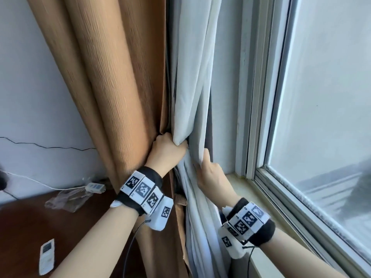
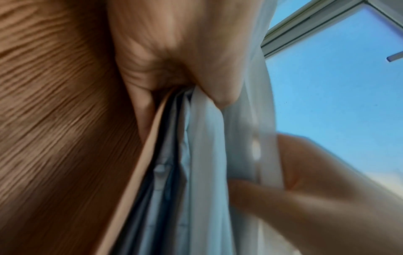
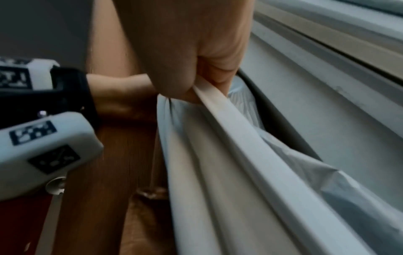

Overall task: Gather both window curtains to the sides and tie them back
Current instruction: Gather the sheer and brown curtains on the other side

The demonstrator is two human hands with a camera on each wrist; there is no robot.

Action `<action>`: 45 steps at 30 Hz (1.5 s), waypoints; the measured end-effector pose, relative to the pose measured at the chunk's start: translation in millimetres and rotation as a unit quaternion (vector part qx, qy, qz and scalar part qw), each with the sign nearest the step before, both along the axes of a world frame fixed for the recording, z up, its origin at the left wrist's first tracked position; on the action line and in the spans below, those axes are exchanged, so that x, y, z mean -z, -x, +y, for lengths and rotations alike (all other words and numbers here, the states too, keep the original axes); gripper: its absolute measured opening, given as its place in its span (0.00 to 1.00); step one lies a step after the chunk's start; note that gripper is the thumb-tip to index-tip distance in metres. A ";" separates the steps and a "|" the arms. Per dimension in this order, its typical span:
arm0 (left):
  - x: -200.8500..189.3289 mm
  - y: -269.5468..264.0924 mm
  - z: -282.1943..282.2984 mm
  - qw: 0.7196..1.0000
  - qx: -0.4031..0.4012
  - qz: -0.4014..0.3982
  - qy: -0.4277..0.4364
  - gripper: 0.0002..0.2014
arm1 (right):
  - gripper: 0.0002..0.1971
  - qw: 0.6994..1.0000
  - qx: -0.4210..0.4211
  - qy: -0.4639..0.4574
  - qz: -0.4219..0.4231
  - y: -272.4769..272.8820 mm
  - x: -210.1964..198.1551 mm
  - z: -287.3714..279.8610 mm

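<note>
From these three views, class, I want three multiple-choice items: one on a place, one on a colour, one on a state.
1. Where does the remote lie?
A. on the sill
B. on the dark table, lower left
C. in the right hand

2. What colour is the curtain's room-facing side?
A. tan-brown
B. green
C. red

3. What is the left hand doing?
A. hanging idle
B. pressing the glass
C. gripping gathered folds

Answers:
1. B, since the head view shows it on the table.
2. A, since the ribbed brown cloth hangs left of the pale lining.
3. C, since its fingers curl round the bunched cloth, while the right hand pinches the lining lower down.
</note>
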State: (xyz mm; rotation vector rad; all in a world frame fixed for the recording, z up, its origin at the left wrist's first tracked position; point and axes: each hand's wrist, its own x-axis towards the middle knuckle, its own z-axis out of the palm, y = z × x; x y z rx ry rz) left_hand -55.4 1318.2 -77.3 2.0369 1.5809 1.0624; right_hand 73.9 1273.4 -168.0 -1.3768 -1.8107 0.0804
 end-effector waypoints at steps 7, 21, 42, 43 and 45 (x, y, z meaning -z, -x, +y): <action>-3.2 -4.4 -23.5 0.997 0.030 0.066 0.012 0.35 | 0.19 0.998 -0.023 0.057 -0.014 20.9 -10.4 7.3; -1.0 41.2 3.4 0.994 -0.025 0.074 -0.077 0.17 | 0.17 0.922 -0.032 0.147 0.358 -31.1 -21.3 80.4; 4.3 50.3 10.2 0.989 0.043 0.088 -0.112 0.24 | 0.26 0.797 -0.269 0.327 0.430 3.0 -65.2 187.7; 4.0 49.1 10.5 0.989 0.042 0.086 -0.112 0.23 | 0.28 0.782 -0.310 0.343 0.419 2.9 -68.8 182.4; 3.7 46.9 12.2 0.989 0.042 0.084 -0.113 0.23 | 0.26 0.784 -0.346 0.346 0.383 4.0 -73.8 176.3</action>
